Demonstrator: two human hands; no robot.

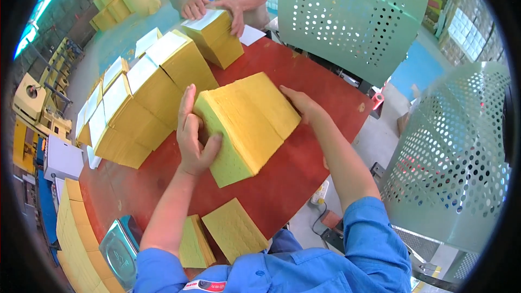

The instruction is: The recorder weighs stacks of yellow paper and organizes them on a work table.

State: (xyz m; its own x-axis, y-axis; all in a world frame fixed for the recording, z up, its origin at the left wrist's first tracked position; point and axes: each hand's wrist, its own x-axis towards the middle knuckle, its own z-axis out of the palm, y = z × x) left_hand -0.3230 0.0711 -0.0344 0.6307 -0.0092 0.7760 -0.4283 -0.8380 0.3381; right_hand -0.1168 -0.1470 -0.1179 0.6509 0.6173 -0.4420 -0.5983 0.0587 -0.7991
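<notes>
Between my two hands is a thick block of stacked yellow paper (pixel 249 119), tilted above the red table. My left hand (pixel 196 141) presses its left end, with the thumb on the near face and the fingers along the far edge. At the opposite end, my right hand (pixel 304 106) braces the block; part of its fingers is hidden behind the paper. Close to my body lie a flat yellow stack (pixel 234 229) and a smaller yellow pile (pixel 195 244).
Several yellow stacks topped with white sheets (pixel 142 73) stand on the red table (pixel 309 173) at left. Across it, another person's hands (pixel 230 13) rest on a similar stack (pixel 220 38). Perforated green metal guards (pixel 347 16) rise at right. A teal box-shaped device (pixel 119 249) sits lower left.
</notes>
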